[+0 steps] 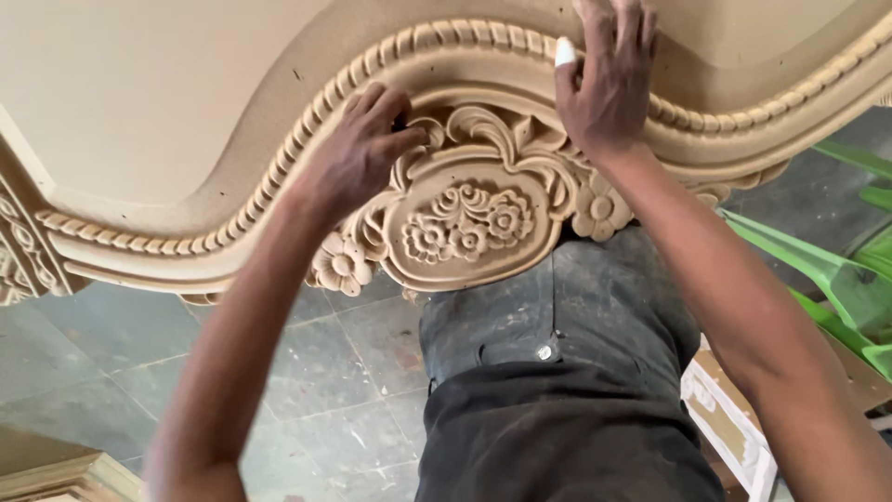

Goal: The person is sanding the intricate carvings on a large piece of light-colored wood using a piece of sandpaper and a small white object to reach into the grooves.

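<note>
Left hand: our left hand (367, 139) is curled narrow, fingertips pinched on something small and dark that we cannot make out, pressed into the scrollwork at the upper left of the medallion
Right hand: our right hand (606, 70) lies spread and flat on the carved panel (139, 102), fingers reaching over the rope moulding (446, 37) toward the far side; it holds nothing, and one finger wears a white wrap (565, 51)
Carved panel: pale, unpainted, filling the far half of the view, tilted toward us; its near edge runs in a wavy line from the left border to the right border
Medallion: an oval medallion (465, 223) with three carved flowers juts from the near edge at centre, just above our waist, between both hands
Side rosettes: one rosette (342, 263) at its left, another rosette (599, 209) at its right, both on the panel's lower edge
Open room: grey tiled floor (111, 363) shows bare below the panel on the left
Right side: green plastic pieces (836, 279) crowd near our right forearm
Near left corner: moulded wooden piece (56, 474), well apart from the hands
</note>
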